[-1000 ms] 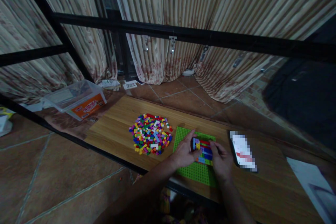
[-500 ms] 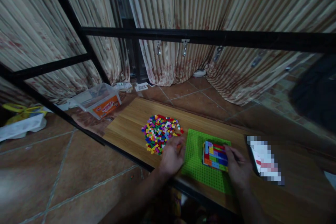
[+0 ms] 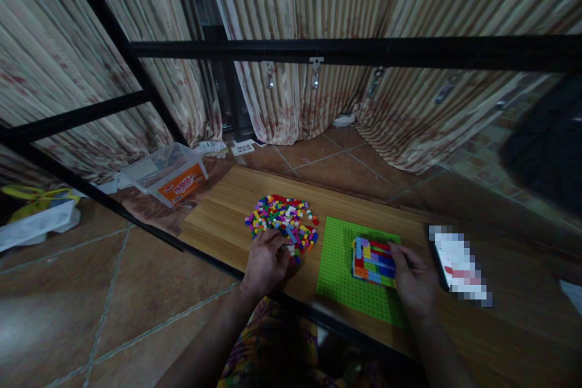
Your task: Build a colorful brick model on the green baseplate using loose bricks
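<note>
A heap of small coloured toy bricks (image 3: 295,215) lies on the wooden table. My left hand (image 3: 266,260) rests at the heap's near edge, its fingers curled down among the bricks. What they pinch, if anything, is hidden. To the right lies a green studded baseplate (image 3: 336,267). Over it sits a block of many-coloured bricks (image 3: 373,262) joined in rows, red, blue, orange and purple among them. My right hand (image 3: 413,279) grips this block by its right edge, thumb and fingers closed on it.
A phone with a blurred screen (image 3: 459,267) lies right of my right hand. Beyond the table's left end, a clear plastic box (image 3: 170,173) with an orange label stands on the floor. A black metal bar (image 3: 318,51) crosses before striped curtains (image 3: 327,0).
My left hand has moved left, from beside the baseplate to the brick heap. My right hand still holds the brick block in nearly the same place. The view has shifted slightly.
</note>
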Demonstrator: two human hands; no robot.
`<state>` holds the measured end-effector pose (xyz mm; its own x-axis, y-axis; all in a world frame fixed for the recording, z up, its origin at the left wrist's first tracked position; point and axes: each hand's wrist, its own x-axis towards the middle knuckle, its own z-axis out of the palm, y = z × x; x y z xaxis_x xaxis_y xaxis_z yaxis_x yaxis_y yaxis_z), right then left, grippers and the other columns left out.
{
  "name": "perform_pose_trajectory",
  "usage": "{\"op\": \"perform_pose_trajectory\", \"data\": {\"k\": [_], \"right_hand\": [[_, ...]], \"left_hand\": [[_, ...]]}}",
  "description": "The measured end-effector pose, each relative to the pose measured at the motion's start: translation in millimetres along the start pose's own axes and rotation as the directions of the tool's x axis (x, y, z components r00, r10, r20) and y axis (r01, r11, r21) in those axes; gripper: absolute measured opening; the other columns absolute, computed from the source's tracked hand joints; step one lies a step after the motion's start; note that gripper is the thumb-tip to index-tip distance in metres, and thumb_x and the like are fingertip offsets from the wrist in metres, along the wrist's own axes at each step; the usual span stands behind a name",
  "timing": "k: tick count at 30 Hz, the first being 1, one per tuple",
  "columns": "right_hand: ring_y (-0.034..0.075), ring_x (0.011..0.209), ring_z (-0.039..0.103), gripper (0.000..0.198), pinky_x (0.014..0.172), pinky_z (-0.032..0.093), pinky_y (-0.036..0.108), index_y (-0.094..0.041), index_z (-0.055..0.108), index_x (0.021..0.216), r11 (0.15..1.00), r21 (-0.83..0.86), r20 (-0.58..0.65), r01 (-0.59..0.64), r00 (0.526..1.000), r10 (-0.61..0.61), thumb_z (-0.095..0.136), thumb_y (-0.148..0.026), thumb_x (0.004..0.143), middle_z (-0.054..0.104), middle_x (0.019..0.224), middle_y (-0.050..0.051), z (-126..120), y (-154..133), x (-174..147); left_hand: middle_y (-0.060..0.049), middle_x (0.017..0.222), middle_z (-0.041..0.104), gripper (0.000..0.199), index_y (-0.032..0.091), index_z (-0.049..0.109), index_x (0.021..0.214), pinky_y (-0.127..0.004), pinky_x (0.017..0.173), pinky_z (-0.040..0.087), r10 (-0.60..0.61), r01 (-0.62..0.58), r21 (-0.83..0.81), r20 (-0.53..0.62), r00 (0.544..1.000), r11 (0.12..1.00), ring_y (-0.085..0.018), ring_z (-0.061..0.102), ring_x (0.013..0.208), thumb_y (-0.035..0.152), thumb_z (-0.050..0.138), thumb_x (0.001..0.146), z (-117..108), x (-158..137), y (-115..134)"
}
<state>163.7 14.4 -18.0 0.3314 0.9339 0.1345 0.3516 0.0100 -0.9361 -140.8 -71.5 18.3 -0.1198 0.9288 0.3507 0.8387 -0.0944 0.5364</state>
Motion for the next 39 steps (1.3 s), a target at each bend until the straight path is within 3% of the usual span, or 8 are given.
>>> {"op": "perform_pose_trajectory", "data": {"k": [12,20,28,39], "right_hand": [[0.025,0.081,0.067,0.044,0.073,0.051,0.036,-0.017,0.074,0.087,0.999,0.007,0.025,-0.036,0.999,0.036,0.065,-0.057,0.073,0.074,0.088,0.009,0,-3,0],[0.025,0.081,0.067,0.045,0.072,0.050,0.036,-0.017,0.075,0.090,0.999,0.005,0.032,-0.034,0.999,0.033,0.063,-0.058,0.074,0.074,0.089,0.009,0,1,1],[0.025,0.083,0.067,0.043,0.074,0.051,0.037,-0.017,0.074,0.088,0.999,0.021,0.028,-0.039,0.999,0.038,0.064,-0.057,0.074,0.074,0.089,0.008,0,-4,-1],[0.024,0.084,0.067,0.044,0.075,0.052,0.036,-0.018,0.074,0.091,0.998,0.055,0.034,-0.037,0.999,0.035,0.063,-0.058,0.076,0.075,0.090,0.007,2,-5,-1]], "left_hand": [[-0.006,0.103,0.064,0.018,0.021,0.070,0.088,-0.039,0.091,0.044,-0.024,0.001,0.227,0.096,0.995,0.974,-0.024,0.057,0.096,0.016,0.053,0.083,2,17,2],[-0.009,0.112,0.062,0.028,0.021,0.067,0.107,-0.041,0.093,0.042,-0.095,0.035,0.414,0.124,0.988,0.909,-0.028,0.053,0.105,0.019,0.052,0.083,0,37,8],[-0.009,0.123,0.059,0.036,0.022,0.063,0.117,-0.044,0.094,0.041,-0.107,0.029,0.420,0.163,0.981,0.907,-0.031,0.051,0.111,0.038,0.058,0.085,4,37,16],[-0.008,0.116,0.063,0.022,0.023,0.068,0.100,-0.045,0.093,0.041,-0.070,-0.006,0.425,0.164,0.984,0.905,-0.031,0.054,0.108,0.038,0.059,0.087,2,30,18]]}}
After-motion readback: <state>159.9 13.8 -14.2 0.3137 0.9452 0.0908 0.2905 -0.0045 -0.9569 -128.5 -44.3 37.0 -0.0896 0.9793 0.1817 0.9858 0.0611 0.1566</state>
